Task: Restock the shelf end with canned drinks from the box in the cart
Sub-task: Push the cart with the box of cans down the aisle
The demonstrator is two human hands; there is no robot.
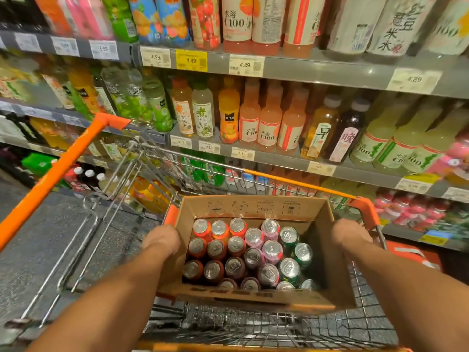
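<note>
Inside the cart (365,207) sits the open cardboard box (256,208), and I take it as my landmark. Upright cans (248,252) fill it, tops showing: orange-red ones on its left side, pink and purple in its middle, green on its right. My left hand (162,241) grips the box's left wall; my right hand (351,235) grips its right wall, fingers hidden outside. Beyond the box stand shelves (304,69) of bottled drinks.

Two bare forearms, no sleeves — hands (162,240) ungloved
</note>
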